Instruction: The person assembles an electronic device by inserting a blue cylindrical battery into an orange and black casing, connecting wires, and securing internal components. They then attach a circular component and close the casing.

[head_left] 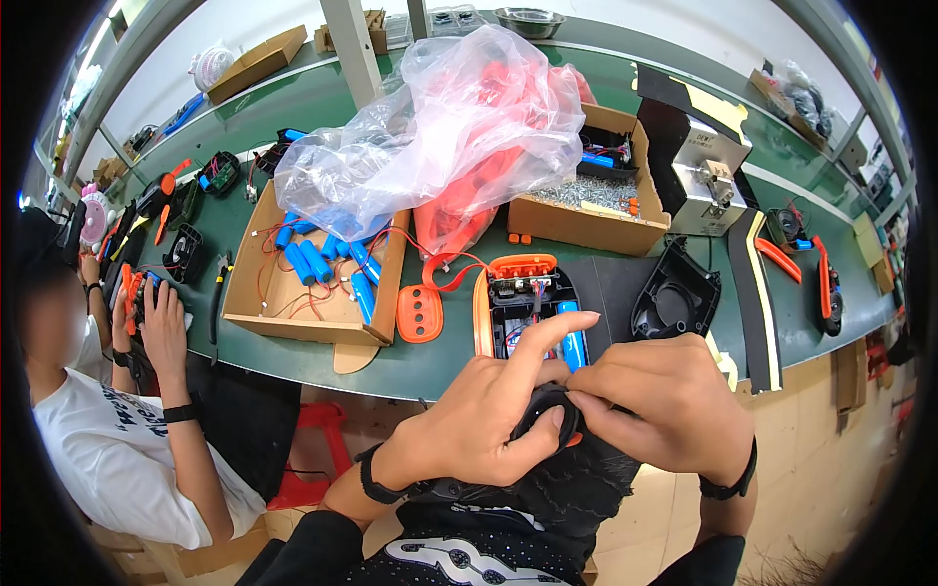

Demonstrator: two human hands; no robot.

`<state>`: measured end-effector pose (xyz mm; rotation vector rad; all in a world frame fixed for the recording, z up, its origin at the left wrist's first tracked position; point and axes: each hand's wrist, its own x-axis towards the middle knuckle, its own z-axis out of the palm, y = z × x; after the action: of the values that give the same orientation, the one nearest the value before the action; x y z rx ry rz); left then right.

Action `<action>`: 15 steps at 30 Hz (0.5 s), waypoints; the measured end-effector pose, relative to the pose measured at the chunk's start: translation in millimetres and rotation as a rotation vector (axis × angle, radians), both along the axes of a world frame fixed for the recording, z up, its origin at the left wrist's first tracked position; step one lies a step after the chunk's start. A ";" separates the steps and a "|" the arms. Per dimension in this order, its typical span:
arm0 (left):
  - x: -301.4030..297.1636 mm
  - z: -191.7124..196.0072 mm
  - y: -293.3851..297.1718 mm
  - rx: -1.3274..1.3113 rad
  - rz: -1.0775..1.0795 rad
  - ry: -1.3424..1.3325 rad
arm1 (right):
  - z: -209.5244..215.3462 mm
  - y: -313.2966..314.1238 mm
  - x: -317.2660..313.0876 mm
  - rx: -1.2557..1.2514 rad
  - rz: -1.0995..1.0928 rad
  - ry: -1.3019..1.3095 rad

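Observation:
In front of me lies an opened orange-and-black device housing (485, 314) with a circuit board, wires and a blue cylindrical battery (574, 342) in it. My left hand (493, 415) is at its near end, thumb and fingers closed around a black round part (537, 415), the index finger stretched out over the housing. My right hand (669, 410) is closed in a pinch beside that part and the battery's near end; what its fingertips hold is hidden. A black shell half (677, 298) with a round opening lies to the right, and an orange panel with holes (420, 314) to the left.
A cardboard box (303, 330) of wired blue batteries stands left, a box of screws (586, 227) behind, with a plastic bag (459, 127) of red-orange parts between. A metal fixture (703, 176) stands far right. At left, a co-worker's hands (161, 322) hold an orange-and-black part.

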<state>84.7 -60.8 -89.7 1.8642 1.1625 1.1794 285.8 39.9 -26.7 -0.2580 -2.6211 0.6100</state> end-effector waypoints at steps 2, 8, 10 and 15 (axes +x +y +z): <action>0.1 2.0 -0.6 -0.033 0.000 -0.006 | -1.6 -0.8 -2.1 0.026 -0.007 0.021; 0.1 0.7 -1.3 -0.014 0.003 -0.002 | -9.7 -1.6 -8.8 0.039 -0.033 0.083; 0.8 1.3 -1.4 -0.031 -0.013 -0.061 | -12.5 -6.9 -10.7 0.036 -0.033 0.153; -2.0 -3.2 -1.3 0.073 0.008 0.007 | -26.1 -10.1 -6.6 -0.075 -0.104 0.285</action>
<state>82.7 -62.1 -92.9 1.9210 1.1459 1.2363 279.2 29.8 -52.8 -0.3049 -2.3001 0.6576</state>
